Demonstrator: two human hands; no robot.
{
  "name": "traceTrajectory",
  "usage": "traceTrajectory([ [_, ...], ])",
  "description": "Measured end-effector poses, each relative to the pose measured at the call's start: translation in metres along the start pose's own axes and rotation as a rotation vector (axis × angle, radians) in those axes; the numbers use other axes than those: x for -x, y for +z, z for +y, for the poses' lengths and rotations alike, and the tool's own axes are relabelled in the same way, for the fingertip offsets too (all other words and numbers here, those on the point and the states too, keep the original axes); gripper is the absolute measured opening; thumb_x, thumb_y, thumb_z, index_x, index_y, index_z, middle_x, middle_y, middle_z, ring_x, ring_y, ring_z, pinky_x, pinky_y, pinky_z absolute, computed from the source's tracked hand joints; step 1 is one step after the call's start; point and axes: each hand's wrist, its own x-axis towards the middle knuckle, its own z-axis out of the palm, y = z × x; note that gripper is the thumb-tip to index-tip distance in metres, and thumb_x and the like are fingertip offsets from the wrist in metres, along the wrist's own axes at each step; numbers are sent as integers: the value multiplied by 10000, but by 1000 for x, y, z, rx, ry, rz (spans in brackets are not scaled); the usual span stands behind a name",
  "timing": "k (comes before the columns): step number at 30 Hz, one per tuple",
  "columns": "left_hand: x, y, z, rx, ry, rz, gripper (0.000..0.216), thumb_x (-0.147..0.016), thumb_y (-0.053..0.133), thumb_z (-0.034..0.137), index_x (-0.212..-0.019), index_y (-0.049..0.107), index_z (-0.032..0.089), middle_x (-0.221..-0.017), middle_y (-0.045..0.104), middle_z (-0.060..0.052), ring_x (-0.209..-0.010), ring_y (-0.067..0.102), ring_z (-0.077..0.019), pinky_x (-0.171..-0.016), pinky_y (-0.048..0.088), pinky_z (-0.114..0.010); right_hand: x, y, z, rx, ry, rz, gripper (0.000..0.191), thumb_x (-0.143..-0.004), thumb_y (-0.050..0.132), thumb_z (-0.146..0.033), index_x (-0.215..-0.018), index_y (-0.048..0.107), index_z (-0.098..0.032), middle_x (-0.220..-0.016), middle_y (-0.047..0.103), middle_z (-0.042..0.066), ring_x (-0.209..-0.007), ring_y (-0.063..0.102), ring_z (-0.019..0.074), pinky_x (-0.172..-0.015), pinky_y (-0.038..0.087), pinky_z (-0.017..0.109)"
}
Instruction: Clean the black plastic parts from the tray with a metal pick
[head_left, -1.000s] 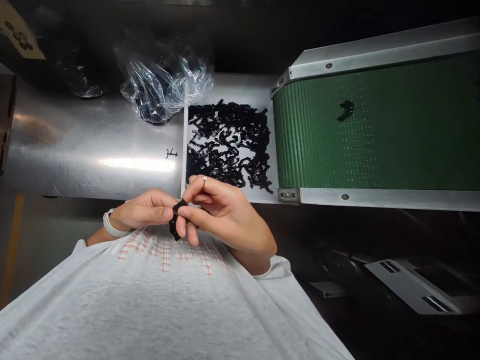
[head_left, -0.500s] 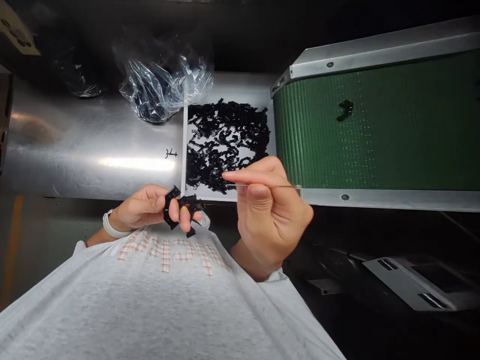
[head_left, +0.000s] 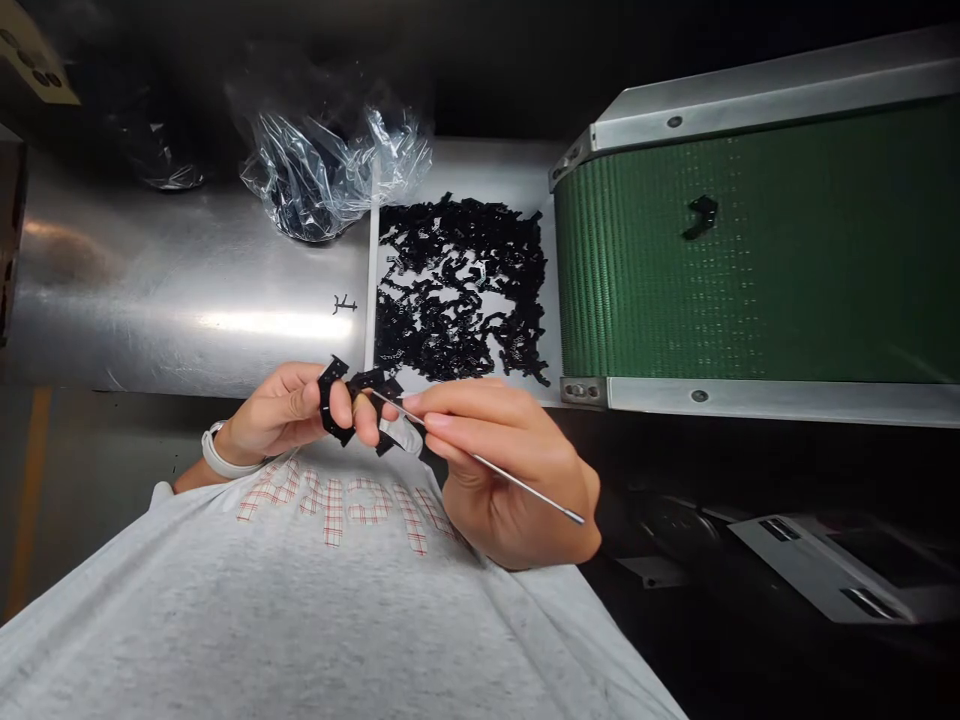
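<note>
My left hand [head_left: 281, 410] is closed around several small black plastic parts [head_left: 331, 400], which stick out between its fingers in front of my chest. Between the thumb and fingers of my right hand [head_left: 517, 470] is a thin metal rod [head_left: 529, 488], held like a pen. The rod's far tip meets the black parts at my left fingertips; its exact contact point is too small to make out. Just beyond both hands, a heap of similar black parts [head_left: 457, 290] lies spread in a white tray [head_left: 371, 290].
At the right is a green conveyor belt [head_left: 825, 250] with one black part [head_left: 702, 216] on it, edged by metal rails [head_left: 750, 393]. Clear plastic bags [head_left: 300, 190] with dark contents stand behind the steel table [head_left: 187, 290]. A grey device [head_left: 832, 570] sits at lower right.
My right hand has come down and left, bringing the rod from level beside the tray to slanted against the black parts. My left hand keeps its hold, slightly higher.
</note>
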Motion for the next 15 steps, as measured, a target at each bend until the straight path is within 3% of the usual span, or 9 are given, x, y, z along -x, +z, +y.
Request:
traceTrajectory([
  [4,2,-1,-1,-14,-23,15,386,-906,610,566,-691,633,246,-684,722,-60,-1024,726,-301,-937,547,-489,2,2,2,13,-36,30,98,-964,599,-133,-964,690,-168,-813,776,72,-703,740,150,-597,612,250],
  [10,1,2,-1,-42,20,39,377,-918,607,540,-707,656,232,-600,663,-35,-705,692,-223,-843,562,-410,1,0,1,26,-30,12,86,-962,605,-121,-952,683,-157,-827,776,71,-735,755,147,-636,626,237],
  [15,3,5,1,29,22,73,329,-919,649,494,-777,745,213,-657,703,-31,-618,649,-173,-803,547,-361,0,0,1,57,-41,3,76,-961,602,-102,-930,665,-131,-833,776,88,-737,754,148,-645,637,248],
])
